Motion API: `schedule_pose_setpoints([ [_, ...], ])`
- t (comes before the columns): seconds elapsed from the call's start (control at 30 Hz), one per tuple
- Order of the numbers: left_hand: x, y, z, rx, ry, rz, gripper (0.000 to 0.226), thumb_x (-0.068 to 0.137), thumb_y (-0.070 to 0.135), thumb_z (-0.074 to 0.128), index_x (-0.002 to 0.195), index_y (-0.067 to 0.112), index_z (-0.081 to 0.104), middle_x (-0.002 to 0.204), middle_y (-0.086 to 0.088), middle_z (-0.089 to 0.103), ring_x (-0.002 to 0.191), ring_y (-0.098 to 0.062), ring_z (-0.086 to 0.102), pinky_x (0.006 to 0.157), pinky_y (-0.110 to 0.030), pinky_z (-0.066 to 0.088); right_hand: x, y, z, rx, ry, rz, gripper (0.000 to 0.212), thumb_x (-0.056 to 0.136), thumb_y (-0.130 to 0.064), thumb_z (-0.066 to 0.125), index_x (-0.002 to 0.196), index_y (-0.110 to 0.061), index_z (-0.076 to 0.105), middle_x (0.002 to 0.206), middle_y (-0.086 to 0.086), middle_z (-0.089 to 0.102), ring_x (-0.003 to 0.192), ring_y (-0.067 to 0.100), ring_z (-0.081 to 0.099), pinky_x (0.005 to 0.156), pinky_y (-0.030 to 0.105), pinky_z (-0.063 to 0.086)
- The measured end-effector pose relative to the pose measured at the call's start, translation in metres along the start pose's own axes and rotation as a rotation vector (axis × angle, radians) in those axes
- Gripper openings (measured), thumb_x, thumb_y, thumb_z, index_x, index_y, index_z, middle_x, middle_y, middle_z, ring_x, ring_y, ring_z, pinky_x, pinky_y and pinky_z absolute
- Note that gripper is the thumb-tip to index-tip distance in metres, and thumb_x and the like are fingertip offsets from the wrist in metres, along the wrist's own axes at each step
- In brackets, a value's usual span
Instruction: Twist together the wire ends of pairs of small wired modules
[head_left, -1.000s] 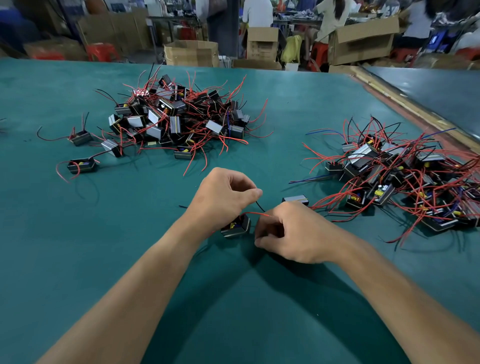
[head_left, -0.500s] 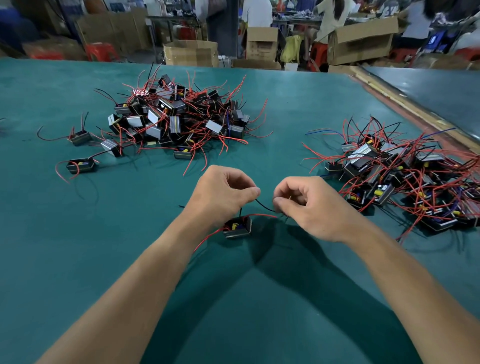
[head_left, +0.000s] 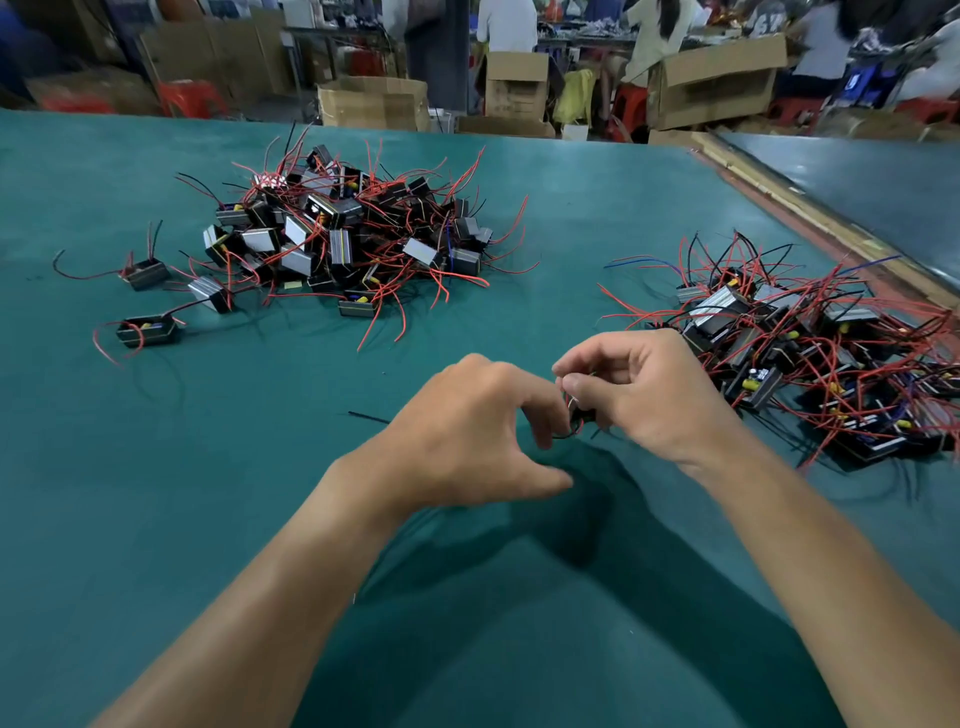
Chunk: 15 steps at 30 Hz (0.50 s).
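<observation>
My left hand (head_left: 467, 431) and my right hand (head_left: 644, 389) meet above the green table (head_left: 156, 493), just in front of me. Between their fingertips they pinch the thin wire ends (head_left: 571, 402) of small modules. A small black module (head_left: 582, 418) hangs half hidden between the two hands, with a red and a black wire looping under it. A loose black wire (head_left: 369, 417) pokes out on the table to the left of my left hand.
A big pile of black modules with red wires (head_left: 343, 239) lies at the far left centre, with a few strays (head_left: 148, 330) beside it. A second tangled pile (head_left: 810, 358) lies at the right. Cardboard boxes (head_left: 374, 104) and people stand beyond the table's far edge.
Both hands have lifted and come together. The module that lay on the table under my left hand now hangs between the hands, and the right hand has closed in on the wire ends.
</observation>
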<state>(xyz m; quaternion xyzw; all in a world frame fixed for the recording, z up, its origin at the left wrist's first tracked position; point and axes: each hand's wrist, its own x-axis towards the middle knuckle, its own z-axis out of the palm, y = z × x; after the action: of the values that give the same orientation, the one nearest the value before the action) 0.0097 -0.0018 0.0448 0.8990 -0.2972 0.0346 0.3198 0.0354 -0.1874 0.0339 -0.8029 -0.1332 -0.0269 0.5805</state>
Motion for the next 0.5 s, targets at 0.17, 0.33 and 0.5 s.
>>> schedule_pose_setpoints([
  [0.17,0.003,-0.007,0.002,0.096,-0.016,-0.066,0.006,0.077,0.029,0.074,0.083,0.031,0.075,0.069,0.015,0.068,0.055,0.003,0.050,0.067,-0.026,0.049,0.001,0.001,-0.002,0.106,-0.008,0.055,0.021,0.080,0.007,0.074,0.079,-0.013,0.071,0.066,0.004,0.073,0.059,0.012,0.069,0.049,0.019,0.051],
  [0.33,0.006,-0.014,0.001,0.058,0.070,-0.182,0.020,0.084,0.020,0.061,0.097,0.030,0.072,0.070,0.011,0.066,0.054,0.002,0.051,0.064,-0.026,0.045,0.000,0.001,-0.002,0.138,-0.047,0.085,0.020,0.079,0.007,0.075,0.080,-0.013,0.071,0.067,0.003,0.073,0.059,0.016,0.071,0.047,0.020,0.051],
  [0.5,0.007,-0.015,0.003,0.070,0.077,-0.233,0.016,0.082,0.016,0.054,0.089,0.025,0.065,0.069,0.006,0.064,0.057,-0.003,0.051,0.057,-0.024,0.037,-0.001,0.000,-0.004,0.152,-0.012,0.080,0.021,0.078,0.006,0.077,0.083,-0.014,0.072,0.070,0.005,0.073,0.059,0.018,0.071,0.047,0.021,0.052],
])
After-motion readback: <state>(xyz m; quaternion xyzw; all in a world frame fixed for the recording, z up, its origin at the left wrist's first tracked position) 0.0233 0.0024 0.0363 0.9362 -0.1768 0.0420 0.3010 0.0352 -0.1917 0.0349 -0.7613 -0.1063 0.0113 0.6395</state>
